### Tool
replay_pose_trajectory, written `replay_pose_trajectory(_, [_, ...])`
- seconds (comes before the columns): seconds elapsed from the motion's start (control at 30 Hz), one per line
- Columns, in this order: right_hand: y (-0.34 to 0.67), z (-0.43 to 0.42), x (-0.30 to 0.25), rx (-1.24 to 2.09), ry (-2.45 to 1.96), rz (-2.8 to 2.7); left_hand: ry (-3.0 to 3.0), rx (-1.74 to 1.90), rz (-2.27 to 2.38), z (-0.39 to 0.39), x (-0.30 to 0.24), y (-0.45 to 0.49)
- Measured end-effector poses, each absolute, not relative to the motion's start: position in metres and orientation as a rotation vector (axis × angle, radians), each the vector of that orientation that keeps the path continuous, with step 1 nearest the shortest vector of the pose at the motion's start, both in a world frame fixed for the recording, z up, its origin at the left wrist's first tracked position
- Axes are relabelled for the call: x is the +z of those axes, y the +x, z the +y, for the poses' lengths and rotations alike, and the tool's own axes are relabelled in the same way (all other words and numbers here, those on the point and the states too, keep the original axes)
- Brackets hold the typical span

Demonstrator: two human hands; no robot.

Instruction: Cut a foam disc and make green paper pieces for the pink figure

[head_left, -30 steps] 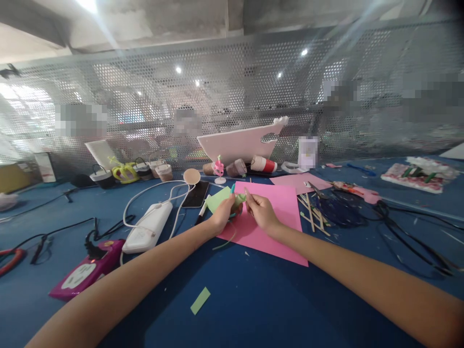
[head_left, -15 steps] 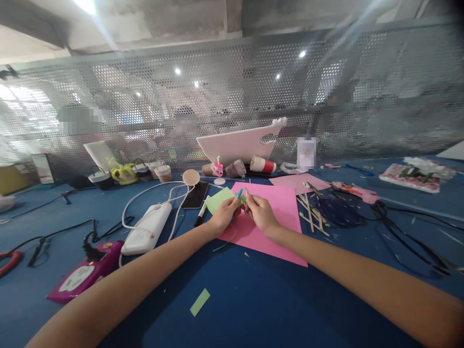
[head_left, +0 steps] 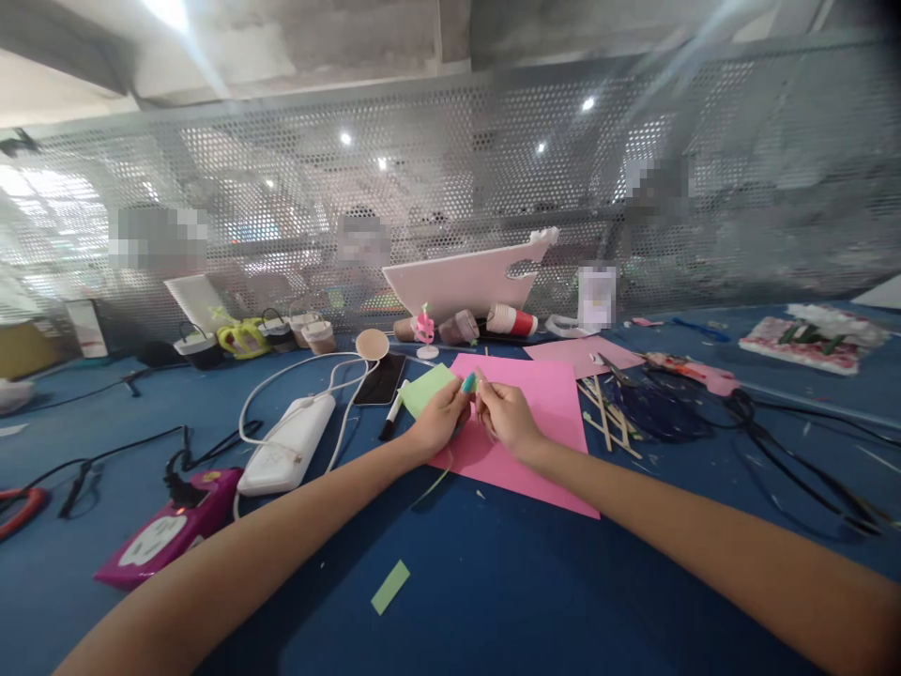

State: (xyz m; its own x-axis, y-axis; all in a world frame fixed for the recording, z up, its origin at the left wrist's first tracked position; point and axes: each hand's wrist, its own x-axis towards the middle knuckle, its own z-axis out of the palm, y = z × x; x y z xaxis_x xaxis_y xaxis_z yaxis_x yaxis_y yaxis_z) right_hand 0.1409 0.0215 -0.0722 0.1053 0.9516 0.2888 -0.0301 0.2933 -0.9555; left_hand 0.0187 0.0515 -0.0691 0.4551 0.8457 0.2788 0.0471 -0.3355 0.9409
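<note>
Over a pink paper sheet (head_left: 556, 404), my left hand (head_left: 437, 418) and my right hand (head_left: 511, 418) meet with fingers pinched together. A small green paper piece (head_left: 476, 386) shows between the fingertips, mostly covered by them; a blue-green thumbnail on the left hand lies against it. A thin green strip (head_left: 437, 484) trails below my left hand; where its upper end goes is hidden. Just behind the left hand lies a larger green paper sheet (head_left: 425, 385), overlapping the pink one. Nearer to me, a small green paper rectangle (head_left: 389, 588) rests on the blue table.
Left are a marker (head_left: 392, 415), a phone (head_left: 380, 380), a white power bank (head_left: 287, 446) with cable and a purple power strip (head_left: 169, 535). Right lie wooden sticks (head_left: 602, 413), scissors (head_left: 612, 369) and black cables (head_left: 795, 469). Paper cups (head_left: 511, 320) and a white board (head_left: 465, 277) stand behind.
My fingertips have drawn closer round the small green piece, covering more of it. The thin green strip below my left hand shows more plainly. The rest stays in place.
</note>
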Motion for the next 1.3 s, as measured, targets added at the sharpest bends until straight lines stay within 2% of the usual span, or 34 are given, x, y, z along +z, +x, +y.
replay_pose_trajectory(0.97, [0.147,0.025,-0.069,0.95,-0.873,-1.369,1.694,1.014,0.762,0.051,-0.07,0.018])
replay_pose_trajectory(1.3, [0.148,0.02,-0.052,1.303,-0.955,-1.211,1.702,1.057,0.729,0.046,-0.064,0.017])
